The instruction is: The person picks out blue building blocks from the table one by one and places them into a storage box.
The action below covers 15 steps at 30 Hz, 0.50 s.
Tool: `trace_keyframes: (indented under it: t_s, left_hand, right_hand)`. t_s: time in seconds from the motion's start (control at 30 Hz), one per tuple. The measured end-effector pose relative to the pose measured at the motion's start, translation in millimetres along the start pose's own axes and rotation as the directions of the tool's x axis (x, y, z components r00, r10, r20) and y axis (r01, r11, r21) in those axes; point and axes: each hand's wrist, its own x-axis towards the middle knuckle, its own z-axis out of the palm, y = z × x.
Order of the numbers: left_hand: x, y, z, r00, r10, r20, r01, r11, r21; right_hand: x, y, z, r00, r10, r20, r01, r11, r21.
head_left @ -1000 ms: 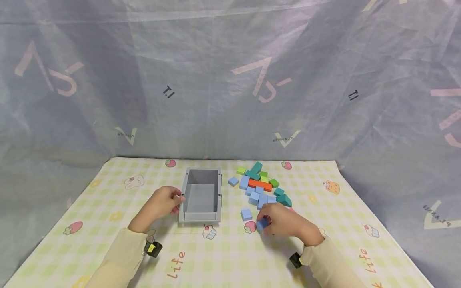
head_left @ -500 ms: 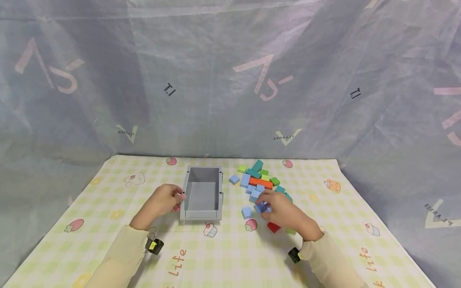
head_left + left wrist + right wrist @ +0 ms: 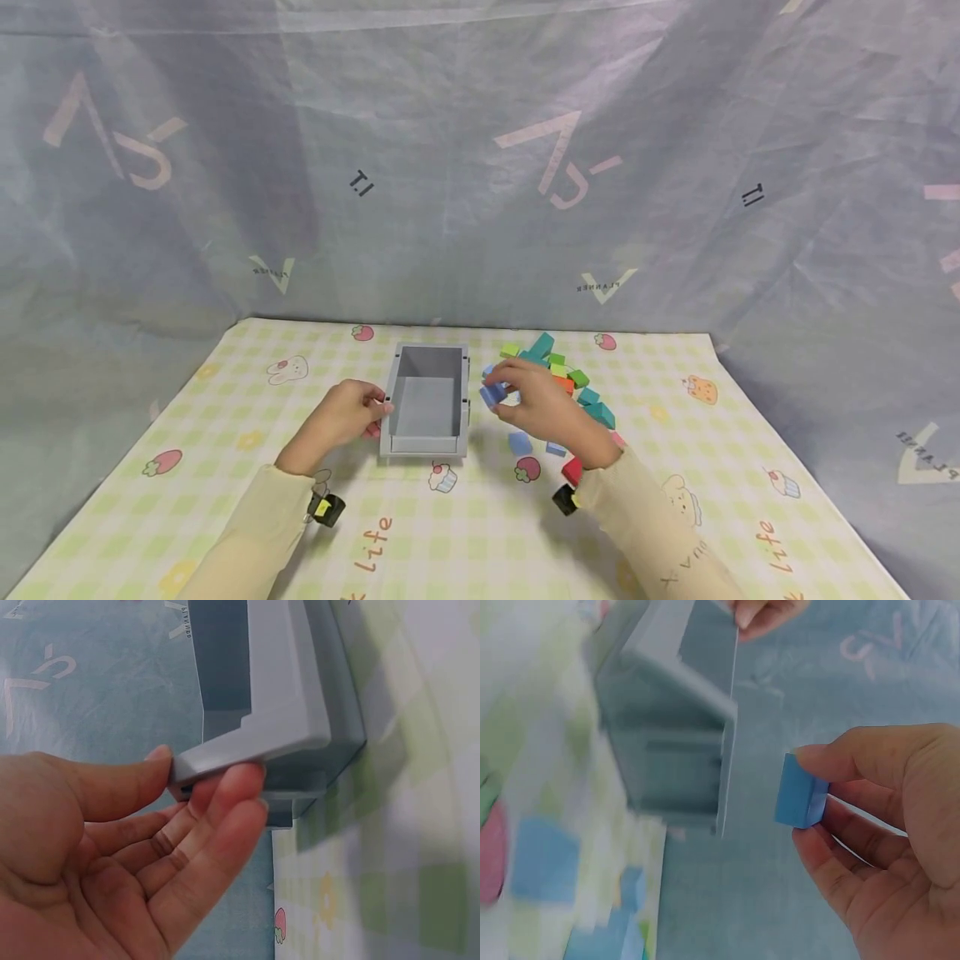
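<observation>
A grey rectangular plastic box [image 3: 427,447] stands on the table with its open top up, and no blocks show inside. At its left side, my left hand [image 3: 347,414] pinches the rim, thumb on top and fingers underneath, as the left wrist view shows. My right hand [image 3: 546,402] pinches a small blue block [image 3: 801,793] between thumb and fingertips. This block is up in the air, just right of the box's right wall. Behind and below the right hand lies a loose pile of coloured blocks, partly hidden by that hand.
Teal blocks [image 3: 600,414], green blocks [image 3: 577,378], an orange-red block [image 3: 562,384] and a red block [image 3: 572,472] lie right of the box. A loose blue block [image 3: 520,443] sits nearer the front. A checked cloth [image 3: 450,542] covers the table; a grey curtain [image 3: 450,208] hangs behind.
My right hand has lifted the blue block from the table's front right and carried it leftward and away from me, close to the box. The left hand has stayed at the rim.
</observation>
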Motion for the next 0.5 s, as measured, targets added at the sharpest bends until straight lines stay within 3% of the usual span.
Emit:
trace_keyframes:
  t_s: [0.27,0.5]
  left_hand:
    - [0.0,1.1,-1.4,1.0,0.016,-0.002,-0.016,1.0,-0.011]
    - [-0.5,1.2,-0.8,1.0,0.008,0.016,-0.007,0.999,-0.041]
  right_hand:
    - [37.2,-23.4,32.8,0.995,-0.037,0.095,0.041,0.998,-0.037]
    - [54.6,-33.3,68.9,0.983,-0.065,0.171,0.076,0.995,-0.059]
